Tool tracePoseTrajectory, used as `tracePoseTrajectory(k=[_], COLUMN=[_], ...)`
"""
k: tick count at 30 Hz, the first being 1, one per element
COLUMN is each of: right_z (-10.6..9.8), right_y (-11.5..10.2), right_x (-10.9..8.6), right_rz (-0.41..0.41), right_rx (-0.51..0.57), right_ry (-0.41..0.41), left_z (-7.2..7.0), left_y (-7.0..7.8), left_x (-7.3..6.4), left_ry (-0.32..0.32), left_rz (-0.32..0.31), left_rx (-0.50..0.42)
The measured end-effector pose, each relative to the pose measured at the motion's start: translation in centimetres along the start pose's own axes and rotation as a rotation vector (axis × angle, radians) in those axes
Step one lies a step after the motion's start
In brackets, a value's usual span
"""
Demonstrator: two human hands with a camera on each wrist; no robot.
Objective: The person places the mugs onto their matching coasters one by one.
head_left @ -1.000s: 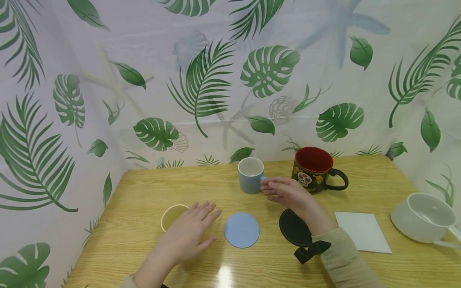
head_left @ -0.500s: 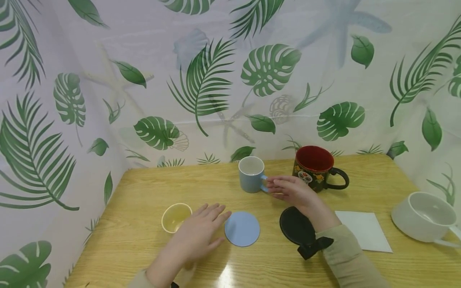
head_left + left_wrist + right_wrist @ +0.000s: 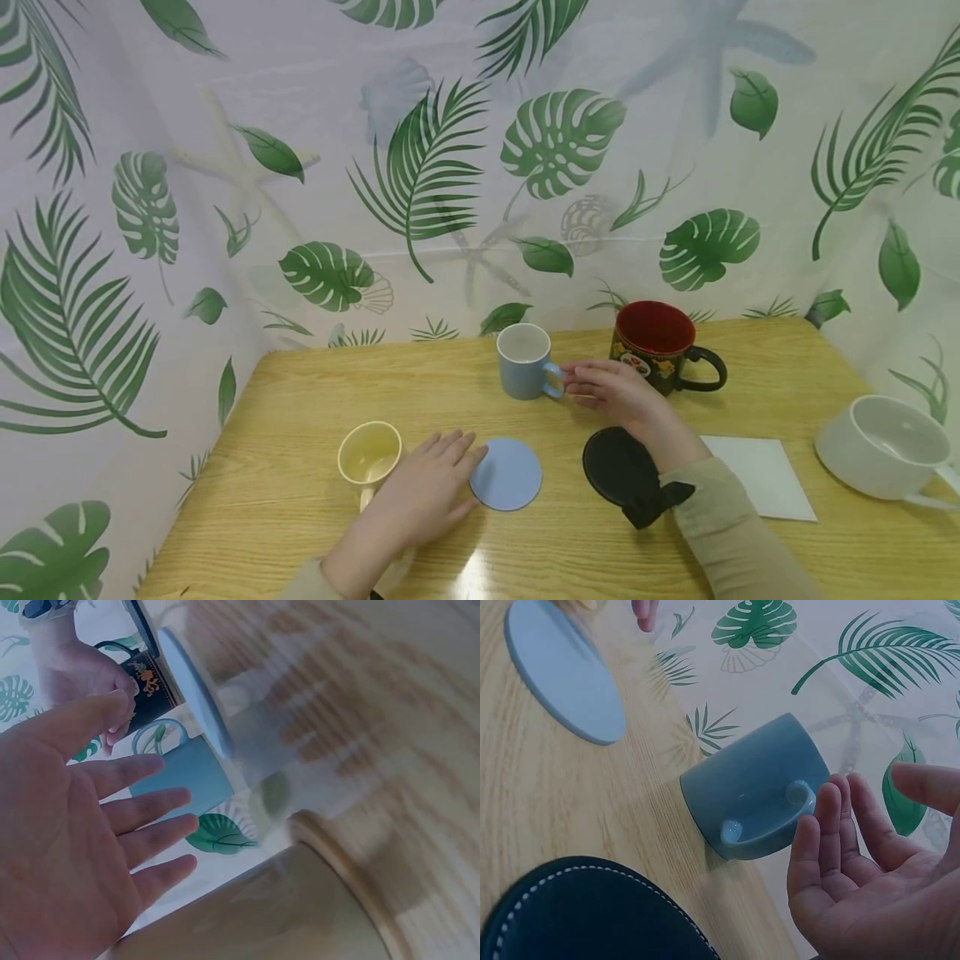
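White cloth (image 3: 450, 167) printed with green leaves backs a wood-grain table (image 3: 292, 387). By the table's right edge sits a wide white mug (image 3: 870, 462), pale inside; near the far right corner, a dark patterned mug (image 3: 666, 371) shows its red lining. The light-blue mug (image 3: 521, 375) stands upright close to the far edge, its interior whitish, and a yellow mug (image 3: 367, 457) lies toward the left edge, yellow within. Nearer the front edge are a white square (image 3: 761, 481), a black disc (image 3: 611, 462) and a blue disc (image 3: 510, 477). The person's right hand (image 3: 618, 396) has loosely bent, unclosed fingers just beside the light-blue mug's handle; contact cannot be told. The left hand (image 3: 423, 492) extends spread fingers between yellow mug and blue disc.
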State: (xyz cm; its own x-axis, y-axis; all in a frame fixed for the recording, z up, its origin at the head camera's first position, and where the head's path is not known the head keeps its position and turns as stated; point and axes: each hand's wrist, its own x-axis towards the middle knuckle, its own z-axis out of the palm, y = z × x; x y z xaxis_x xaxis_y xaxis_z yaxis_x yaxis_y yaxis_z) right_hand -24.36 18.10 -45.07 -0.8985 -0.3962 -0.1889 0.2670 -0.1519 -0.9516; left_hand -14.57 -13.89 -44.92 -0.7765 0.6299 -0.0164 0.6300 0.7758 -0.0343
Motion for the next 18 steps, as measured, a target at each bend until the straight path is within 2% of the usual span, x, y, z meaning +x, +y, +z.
tracePoseTrajectory(k=[6, 18], right_z=[-0.2, -0.8], right_y=[0.1, 0.4], right_x=[0.2, 1.1], right_rz=[-0.001, 0.011], right_rx=[0.002, 0.028], right_ry=[0.012, 0.053], left_z=[0.5, 1.2], left_y=[0.0, 0.1], left_x=[0.0, 0.5], left_ry=[-0.059, -0.068], left_rz=[-0.041, -0.069], left_rx=[0.008, 0.033])
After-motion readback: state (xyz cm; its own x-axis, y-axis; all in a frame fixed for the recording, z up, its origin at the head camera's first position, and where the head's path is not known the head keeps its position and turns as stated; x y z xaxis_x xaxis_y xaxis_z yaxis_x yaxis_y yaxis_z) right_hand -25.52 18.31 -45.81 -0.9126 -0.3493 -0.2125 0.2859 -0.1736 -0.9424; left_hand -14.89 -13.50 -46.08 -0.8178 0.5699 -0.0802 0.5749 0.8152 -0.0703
